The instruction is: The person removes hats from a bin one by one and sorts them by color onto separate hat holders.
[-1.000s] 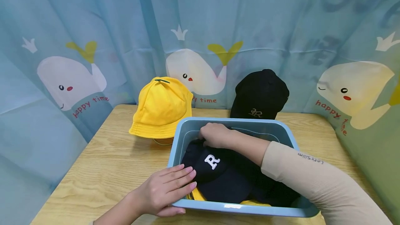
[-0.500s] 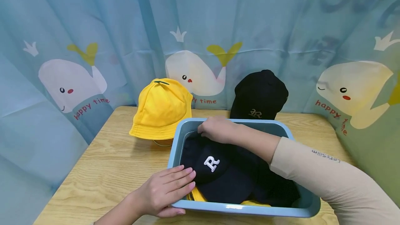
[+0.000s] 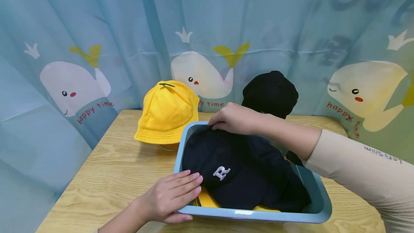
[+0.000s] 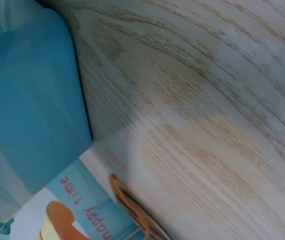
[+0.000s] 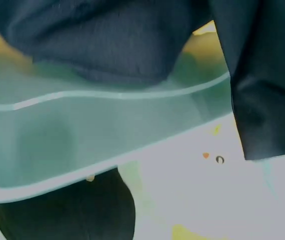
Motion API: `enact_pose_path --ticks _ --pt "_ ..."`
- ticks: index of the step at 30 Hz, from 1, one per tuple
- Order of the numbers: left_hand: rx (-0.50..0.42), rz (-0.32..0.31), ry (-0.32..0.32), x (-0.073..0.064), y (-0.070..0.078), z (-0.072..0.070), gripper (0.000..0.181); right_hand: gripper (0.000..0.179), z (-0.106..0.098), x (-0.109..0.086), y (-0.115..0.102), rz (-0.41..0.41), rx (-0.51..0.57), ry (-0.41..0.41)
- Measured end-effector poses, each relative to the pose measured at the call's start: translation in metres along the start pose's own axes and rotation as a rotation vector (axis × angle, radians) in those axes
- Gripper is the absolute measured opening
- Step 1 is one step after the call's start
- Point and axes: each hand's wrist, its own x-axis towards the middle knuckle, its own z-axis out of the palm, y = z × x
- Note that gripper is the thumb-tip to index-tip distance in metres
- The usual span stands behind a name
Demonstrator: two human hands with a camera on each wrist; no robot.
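Observation:
A navy baseball cap (image 3: 223, 161) with a white R on it lies tilted in a blue plastic bin (image 3: 255, 215). My right hand (image 3: 237, 119) pinches its far edge just above the bin's back rim, and the cap's back side is raised. Dark cloth (image 5: 267, 80) hangs at the right of the right wrist view. Straight fingers of my left hand (image 3: 173, 195) rest across the bin's near left corner. Yellow cloth (image 3: 207, 200) shows beneath the cap. The left wrist view has the bin's outer wall (image 4: 27, 105) but no fingers.
Behind the bin to the left stands a yellow bucket hat (image 3: 169, 114) with a cord under it. A black cap (image 3: 271, 92) is behind the bin, partly hidden by my right hand. Both are on a wooden table (image 3: 106, 175) before a whale-print curtain (image 3: 136, 28).
My right hand has come up from inside the bin and slightly to the right, pulling the navy cap's far side upward. The left hand has stayed at the corner.

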Motion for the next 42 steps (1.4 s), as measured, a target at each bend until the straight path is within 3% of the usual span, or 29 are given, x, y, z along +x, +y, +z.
enact_pose_path --ticks 8,25,30,33,38,42 --pt "0.003 0.015 0.014 0.0 -0.001 0.0 0.055 0.013 -0.027 -0.009 -0.008 0.026 0.031 0.025" --pt "0.01 0.024 0.011 -0.006 -0.004 -0.004 0.058 0.018 -0.085 -0.016 -0.01 0.158 0.076 0.24" --pt "-0.02 0.056 -0.003 -0.008 -0.008 -0.005 0.063 0.018 -0.094 -0.019 -0.009 0.162 0.061 0.297" --pt "-0.083 0.039 -0.019 -0.009 -0.011 -0.006 0.067 0.019 -0.098 -0.022 -0.009 0.17 0.045 0.326" --pt "-0.152 -0.048 -0.036 -0.008 -0.034 -0.013 0.064 0.018 -0.107 -0.029 -0.012 0.197 0.014 0.352" --pt "-0.084 -0.093 -0.029 0.0 -0.065 -0.022 0.057 0.018 -0.111 -0.032 -0.014 0.209 -0.012 0.371"
